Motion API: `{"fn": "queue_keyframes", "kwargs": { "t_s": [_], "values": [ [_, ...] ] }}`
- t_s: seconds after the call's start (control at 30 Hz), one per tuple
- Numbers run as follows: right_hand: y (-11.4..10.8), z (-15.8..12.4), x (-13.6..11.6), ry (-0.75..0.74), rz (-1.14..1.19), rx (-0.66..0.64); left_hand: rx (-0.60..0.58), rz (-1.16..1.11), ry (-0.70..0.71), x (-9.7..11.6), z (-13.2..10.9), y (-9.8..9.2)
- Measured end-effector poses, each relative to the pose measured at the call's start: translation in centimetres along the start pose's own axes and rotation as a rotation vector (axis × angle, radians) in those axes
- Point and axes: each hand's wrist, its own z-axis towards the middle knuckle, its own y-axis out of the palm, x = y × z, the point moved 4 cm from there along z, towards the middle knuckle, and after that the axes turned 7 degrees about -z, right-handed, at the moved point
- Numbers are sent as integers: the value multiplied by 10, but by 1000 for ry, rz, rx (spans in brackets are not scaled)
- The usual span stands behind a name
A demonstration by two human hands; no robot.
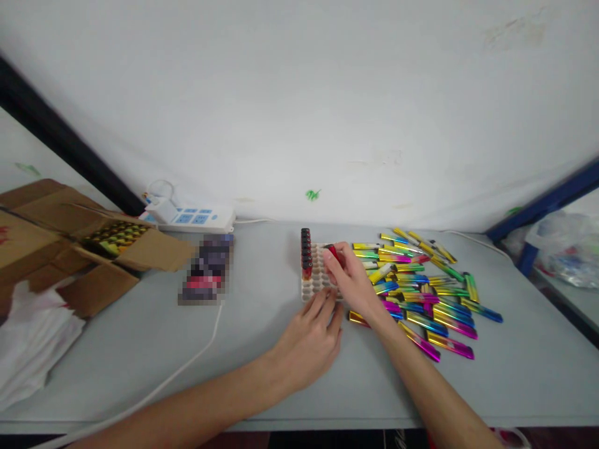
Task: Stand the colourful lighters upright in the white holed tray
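Observation:
A white tray (319, 277) with rows of round holes lies on the table. Along its left side stands a column of upright lighters (306, 249) with black tops; the nearest shows a red body. Over the tray's right part, my right hand (345, 268) is closed on a red lighter (332, 252) with a dark top. The fingers of my left hand (314, 340) are bent over the tray's near edge and hold it there. To the right of the tray lies a loose pile of shiny lighters (423, 293) in yellow, blue, green and magenta.
At the left is an open cardboard box (103, 287) with packed lighters (119, 237) inside, beside crumpled white plastic (37, 343). A power strip (201, 218) sits by the wall. A pixelated phone-like object (206, 271) has a white cable (187, 365). A plastic bag (566, 249) is far right.

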Motion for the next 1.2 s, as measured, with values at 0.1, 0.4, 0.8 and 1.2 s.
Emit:
{"fn": "queue_keyframes", "kwargs": {
  "t_s": [0.1, 0.4, 0.8, 1.2],
  "values": [
    [-10, -2, -6, -134, -99, 28, -5, 4, -4, 0, 1, -1],
    [-12, -7, -20, -249, -342, -2, -22, 52, 77, 11, -3, -3],
    [11, -11, -16, -368, -766, -230, 15, -11, 89, 9, -3, 3],
    [-74, -23, -3, -203, -716, 23, 57, 17, 126, 2, -4, 2]
  ]
}}
